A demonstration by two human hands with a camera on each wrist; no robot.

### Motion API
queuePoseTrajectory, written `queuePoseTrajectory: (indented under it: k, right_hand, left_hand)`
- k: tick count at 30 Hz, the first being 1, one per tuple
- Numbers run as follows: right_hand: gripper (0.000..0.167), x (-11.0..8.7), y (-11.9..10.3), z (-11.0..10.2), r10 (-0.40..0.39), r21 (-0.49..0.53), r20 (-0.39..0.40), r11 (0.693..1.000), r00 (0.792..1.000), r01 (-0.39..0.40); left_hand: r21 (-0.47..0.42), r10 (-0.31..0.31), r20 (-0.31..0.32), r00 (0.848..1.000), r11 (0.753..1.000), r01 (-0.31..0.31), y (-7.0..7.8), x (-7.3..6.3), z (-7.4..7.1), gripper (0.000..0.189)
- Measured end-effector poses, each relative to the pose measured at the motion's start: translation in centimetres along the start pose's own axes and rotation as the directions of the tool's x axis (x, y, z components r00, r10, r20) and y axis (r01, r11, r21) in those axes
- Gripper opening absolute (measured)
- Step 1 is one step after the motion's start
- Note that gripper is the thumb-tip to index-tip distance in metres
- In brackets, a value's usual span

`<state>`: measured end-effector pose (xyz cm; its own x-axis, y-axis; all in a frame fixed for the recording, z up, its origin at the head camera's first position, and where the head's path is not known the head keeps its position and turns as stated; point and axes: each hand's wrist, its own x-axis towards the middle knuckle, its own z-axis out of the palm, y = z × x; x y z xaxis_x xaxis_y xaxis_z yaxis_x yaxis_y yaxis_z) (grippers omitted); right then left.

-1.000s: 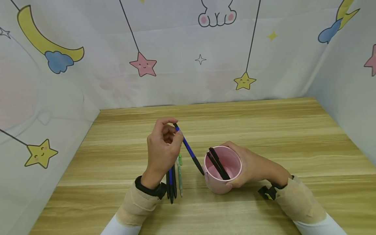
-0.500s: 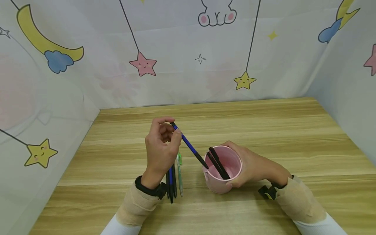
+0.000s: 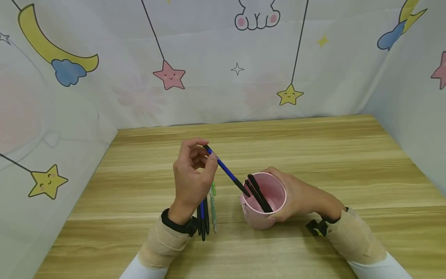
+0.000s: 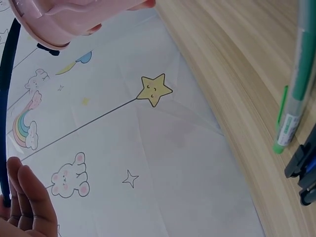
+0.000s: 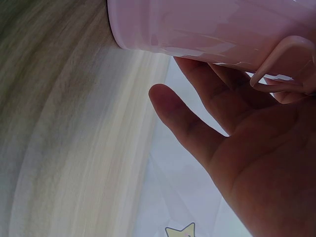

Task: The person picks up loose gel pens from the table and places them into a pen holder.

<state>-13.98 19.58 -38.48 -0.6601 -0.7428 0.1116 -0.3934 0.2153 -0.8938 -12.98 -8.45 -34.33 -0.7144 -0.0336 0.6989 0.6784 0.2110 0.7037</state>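
**Blue pen (image 3: 226,170) slanting over pink cup (image 3: 259,222)**

My left hand (image 3: 191,176) is pinching it, my right hand (image 3: 297,195) gripping the cup. Inside, two black pens (image 3: 259,195) are crowding its tip; loose pens (image 3: 203,221) and a green pen (image 3: 213,213) are lying nearby.

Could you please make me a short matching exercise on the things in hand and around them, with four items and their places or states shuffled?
Column one:
1. pink cup
2. green pen
3. two black pens
4. left hand

Column two:
A. leaning inside the cup
B. pinching a blue-and-black pen
C. gripped by the right hand
D. lying on the wooden table

Right pairs: 1-C, 2-D, 3-A, 4-B.
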Motion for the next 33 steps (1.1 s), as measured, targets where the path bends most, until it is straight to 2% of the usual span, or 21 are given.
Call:
queuePoseTrajectory:
  k: [6, 17, 33]
  right_hand:
    - [0.088, 0.02, -0.06, 0.03, 0.014, 0.004, 0.001, 1.000, 1.000, -0.014]
    - [0.089, 0.01, 0.06, 0.04, -0.033, -0.013, -0.003, 0.999, 0.999, 0.033]
    - [0.091, 0.04, 0.02, -0.03, -0.042, -0.020, -0.004, 0.999, 0.999, 0.042]
  left_hand:
    - [-0.017, 0.026, 0.009, 1.000, 1.000, -0.026, -0.07, -0.05, 0.10, 0.027]
    - [-0.022, 0.072, 0.023, 0.997, 0.997, -0.071, 0.07, -0.12, 0.16, 0.029]
    - [-0.020, 0.170, 0.046, 0.984, 0.985, -0.169, 0.32, -0.05, 0.53, 0.029]
